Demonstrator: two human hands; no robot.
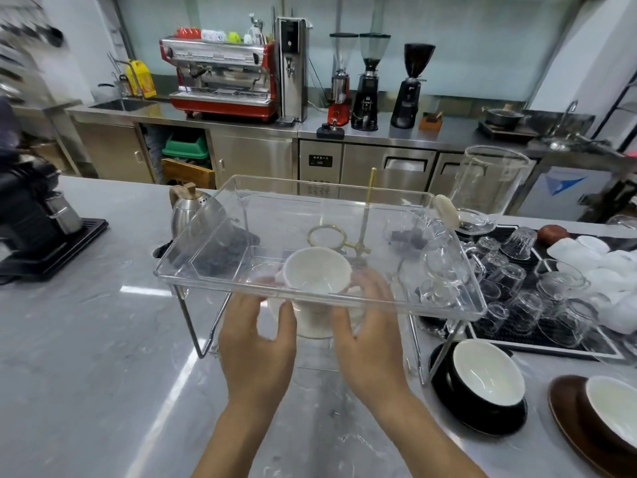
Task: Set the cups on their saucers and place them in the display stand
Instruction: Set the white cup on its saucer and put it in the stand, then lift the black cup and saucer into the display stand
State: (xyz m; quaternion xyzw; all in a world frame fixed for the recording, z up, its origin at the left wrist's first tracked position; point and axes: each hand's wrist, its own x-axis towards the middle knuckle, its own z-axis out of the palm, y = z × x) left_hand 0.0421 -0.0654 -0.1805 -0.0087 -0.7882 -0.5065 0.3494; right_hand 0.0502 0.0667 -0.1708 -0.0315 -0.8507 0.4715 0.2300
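A clear acrylic display stand on thin metal legs stands in the middle of the counter. Under its top shelf I hold a white cup on a white saucer. My left hand grips the saucer's left side and my right hand its right side; fingertips show through the acrylic. To the right, on the counter, a black cup sits on a black saucer. A brown cup on a brown saucer lies at the right edge, partly cut off.
A steel kettle stands behind the stand on the left, and a brass pour-over holder behind it. A black tray with several upturned glasses fills the right. A black grinder sits far left. An espresso machine lines the back counter.
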